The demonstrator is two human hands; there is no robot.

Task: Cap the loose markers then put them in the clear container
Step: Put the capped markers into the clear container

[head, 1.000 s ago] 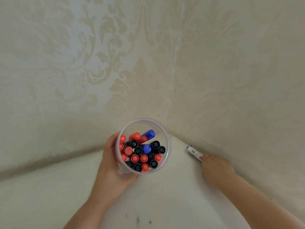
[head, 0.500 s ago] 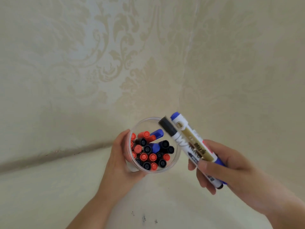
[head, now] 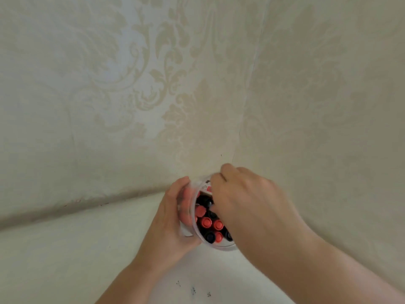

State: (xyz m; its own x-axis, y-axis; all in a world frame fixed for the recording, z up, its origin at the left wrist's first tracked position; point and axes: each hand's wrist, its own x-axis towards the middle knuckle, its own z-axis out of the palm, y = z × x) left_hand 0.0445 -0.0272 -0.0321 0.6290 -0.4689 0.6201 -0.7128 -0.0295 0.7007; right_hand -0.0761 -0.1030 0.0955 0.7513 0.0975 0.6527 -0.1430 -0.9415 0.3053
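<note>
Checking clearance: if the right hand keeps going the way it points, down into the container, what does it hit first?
Most likely the markers packed in the clear container; the right hand is right over its mouth. Depth is unclear.

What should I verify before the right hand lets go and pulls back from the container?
1. Left hand grips the clear container: ok.
2. Right hand sits over the container mouth: ok.
3. Markers under the right hand fully inside: cannot tell, the hand hides them; only a bit of white label shows.
4. Visible markers stand capped, ends up: ok.
5. Right hand's grip released: cannot tell.
6. Loose markers left on the white surface: none in view, ok.
</note>
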